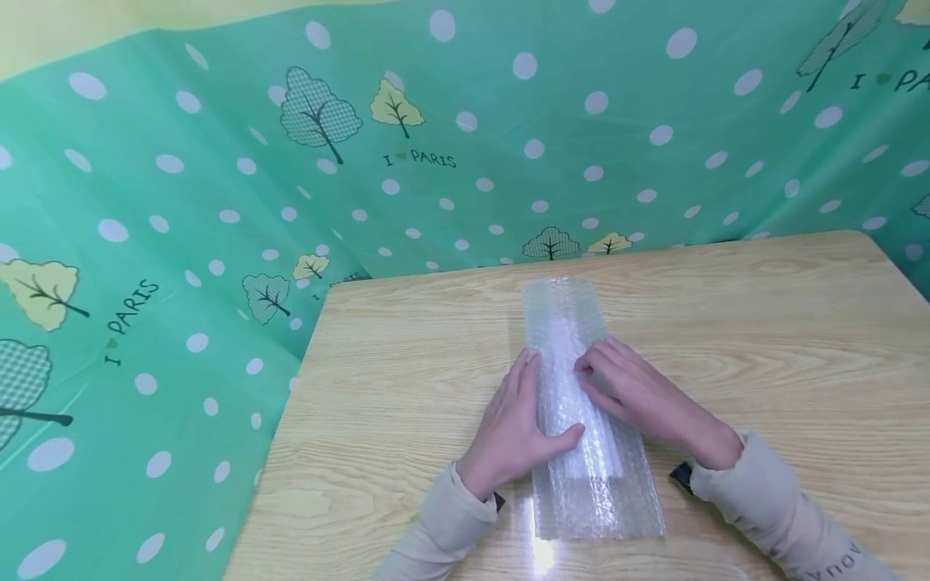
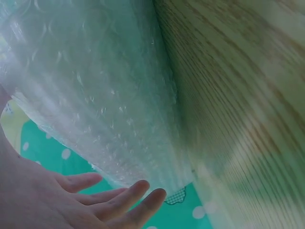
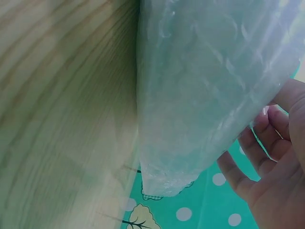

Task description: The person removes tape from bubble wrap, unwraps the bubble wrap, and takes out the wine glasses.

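A long strip of clear bubble wrap (image 1: 599, 508) lies lengthwise on the table, folded around a white flat thing (image 1: 574, 339) that shows through it. My left hand (image 1: 512, 428) rests along its left side, fingers extended and thumb across the top. In the left wrist view, the fingers (image 2: 138, 198) of that hand stretch beside the wrap's bulging side. Over the right part of the wrap, my right hand (image 1: 632, 387) has curled fingers, with thumb and forefinger pinching at the film. The right wrist view has these fingers (image 3: 259, 148) at the wrap's upper edge.
The wood-grain table (image 1: 392, 387) extends to both sides of the wrap. A green dotted cloth (image 1: 407, 218) with printed trees hangs behind the table and along its left. Dark straps (image 1: 681, 476) show at the cuffs of both light sleeves (image 1: 756, 492).
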